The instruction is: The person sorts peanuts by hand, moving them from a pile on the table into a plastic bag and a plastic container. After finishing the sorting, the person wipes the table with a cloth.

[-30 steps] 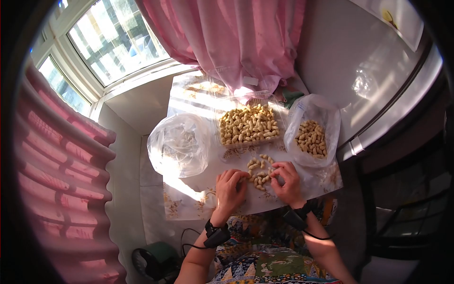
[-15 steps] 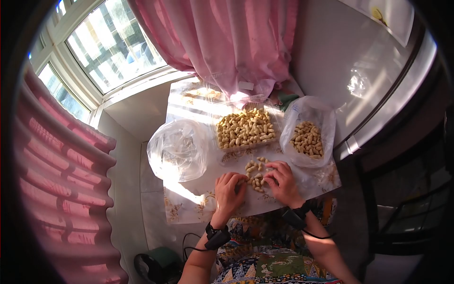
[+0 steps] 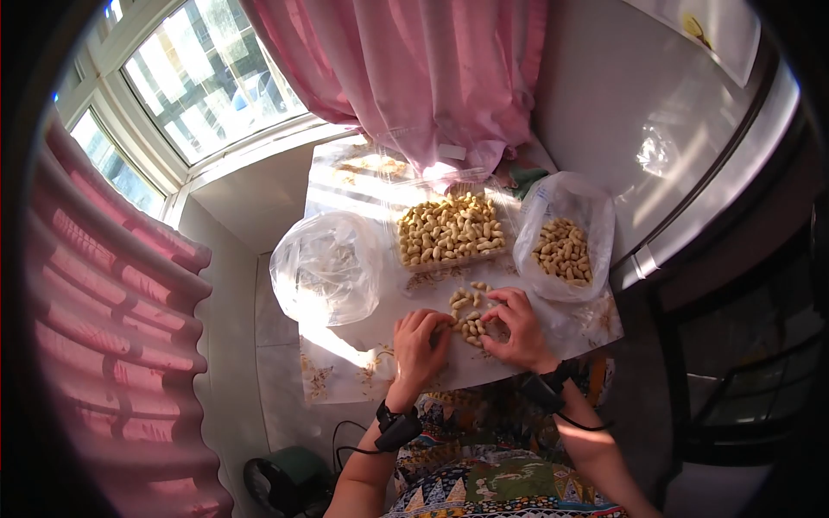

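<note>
A small loose pile of peanuts in their shells lies on the table between my two hands. At its left edge is my left hand, its fingers bent and pressed together, with a peanut at the fingertips. My right hand curves round the right side of the pile, thumb and fingers apart, with nothing seen between them. Behind the pile stands a clear plastic box full of peanuts. To its right, an open plastic bag holds more peanuts.
Another translucent plastic bag sits at the left of the table, which has a patterned cover. A pink curtain hangs down to the back edge. Dark cloth lies at the back right, by the wall.
My right hand has opened a little, its thumb and fingers moving apart beside the pile. My left hand stays nearly in place. The view has shifted slightly.
</note>
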Tool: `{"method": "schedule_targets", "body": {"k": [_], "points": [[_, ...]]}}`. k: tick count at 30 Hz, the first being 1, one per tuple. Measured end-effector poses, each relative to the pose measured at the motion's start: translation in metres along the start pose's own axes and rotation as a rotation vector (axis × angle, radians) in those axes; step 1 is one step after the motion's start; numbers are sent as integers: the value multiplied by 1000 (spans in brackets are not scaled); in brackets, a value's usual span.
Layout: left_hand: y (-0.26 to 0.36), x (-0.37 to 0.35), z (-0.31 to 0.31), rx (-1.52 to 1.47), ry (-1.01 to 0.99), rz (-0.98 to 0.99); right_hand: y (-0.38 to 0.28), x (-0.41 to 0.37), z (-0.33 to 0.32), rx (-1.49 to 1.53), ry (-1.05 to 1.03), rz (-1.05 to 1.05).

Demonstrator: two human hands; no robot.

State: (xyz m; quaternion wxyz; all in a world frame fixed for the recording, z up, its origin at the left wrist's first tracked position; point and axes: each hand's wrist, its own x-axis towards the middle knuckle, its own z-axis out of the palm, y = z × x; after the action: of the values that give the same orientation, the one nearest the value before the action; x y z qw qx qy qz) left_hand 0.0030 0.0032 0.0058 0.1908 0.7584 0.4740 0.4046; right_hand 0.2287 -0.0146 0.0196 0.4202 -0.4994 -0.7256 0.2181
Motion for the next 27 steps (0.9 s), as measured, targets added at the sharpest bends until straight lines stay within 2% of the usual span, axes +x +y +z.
{"method": "schedule_targets", "body": {"k": [2, 6, 15, 19, 24, 27], "points": [[0, 0, 0, -8, 4, 2, 0, 2, 1, -150, -15, -68], [0, 1, 1, -10, 4, 10, 6, -3, 5, -90, -7, 4], [1, 1, 0, -16, 6, 3, 5, -5, 3, -70, 24, -20], [-3, 0, 2, 8, 16, 21, 4, -5, 6, -60, 121, -102], [-4, 0, 2, -2, 19, 2, -17, 15, 1, -43, 187, -93], [-3, 1, 2, -14, 20, 13, -27, 57, -4, -52, 205, -117]]}}
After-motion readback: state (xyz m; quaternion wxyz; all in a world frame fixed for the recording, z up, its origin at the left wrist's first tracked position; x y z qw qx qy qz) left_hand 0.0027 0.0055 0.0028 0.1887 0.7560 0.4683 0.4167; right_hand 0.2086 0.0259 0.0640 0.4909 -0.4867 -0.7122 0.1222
